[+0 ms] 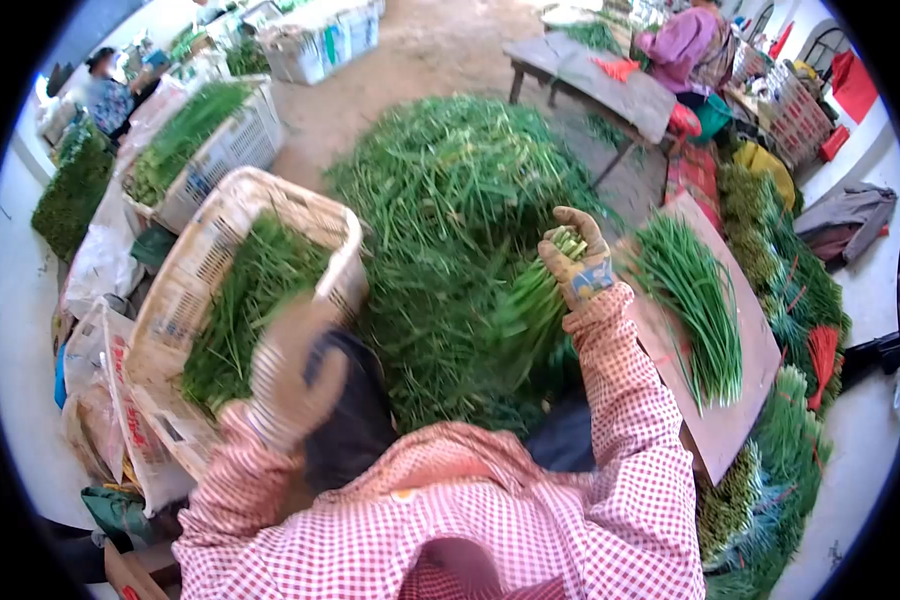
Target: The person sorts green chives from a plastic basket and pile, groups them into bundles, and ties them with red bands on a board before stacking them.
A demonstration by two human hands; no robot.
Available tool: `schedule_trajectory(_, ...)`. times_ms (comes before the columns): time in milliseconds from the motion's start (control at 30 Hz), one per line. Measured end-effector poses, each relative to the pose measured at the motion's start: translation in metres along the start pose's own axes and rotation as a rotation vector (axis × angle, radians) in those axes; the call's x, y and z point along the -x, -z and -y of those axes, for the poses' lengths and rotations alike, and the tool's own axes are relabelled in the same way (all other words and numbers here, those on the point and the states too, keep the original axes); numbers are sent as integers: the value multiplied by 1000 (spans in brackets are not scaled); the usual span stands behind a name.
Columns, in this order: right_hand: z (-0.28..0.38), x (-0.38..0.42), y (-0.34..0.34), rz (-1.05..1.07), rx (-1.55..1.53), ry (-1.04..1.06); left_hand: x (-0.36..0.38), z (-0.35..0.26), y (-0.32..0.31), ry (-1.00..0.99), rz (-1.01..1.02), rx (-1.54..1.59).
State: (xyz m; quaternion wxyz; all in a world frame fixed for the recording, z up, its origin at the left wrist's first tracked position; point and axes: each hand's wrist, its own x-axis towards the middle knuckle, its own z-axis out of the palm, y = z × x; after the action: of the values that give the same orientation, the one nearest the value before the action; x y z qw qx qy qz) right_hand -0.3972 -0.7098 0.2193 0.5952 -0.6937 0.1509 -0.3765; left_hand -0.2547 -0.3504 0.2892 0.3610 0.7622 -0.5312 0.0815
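Note:
My right hand point(577, 262), in a patterned work glove, is closed around a bunch of chives point(535, 305). Its pale stalk ends point up past the fingers, and its leaves hang down to the left, smeared by motion. My left hand point(295, 375), also gloved and blurred, is at the near side of a white plastic crate point(345, 265). Its thumb stands apart from the fingers, and I see nothing in it. Loose chives point(255, 300) lie in the crate. A large heap of green leaves point(450, 180) covers the floor in front of my legs.
To my right, a neat bundle of chives point(690, 310) lies on a board point(760, 345). Tied bundles point(785, 440) line the right side. Another filled crate point(210, 165) stands at the left. A low table point(610, 85) and a seated person point(682, 45) are farther back.

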Motion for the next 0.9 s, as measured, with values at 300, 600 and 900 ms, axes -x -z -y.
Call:
schedule_trajectory(300, -2, 8, -26, 63, 311, 12, -3, -79, -73, 720, 1130, 1642)
schedule_trajectory(600, 57, 47, -51, -13, 532, 219, -1, -74, -134, 1030, 1049, 2068)
schedule_trajectory(900, 46, 123, -202, 826, -1115, 228, 12, -33, -135, 1105, 768, 2660)
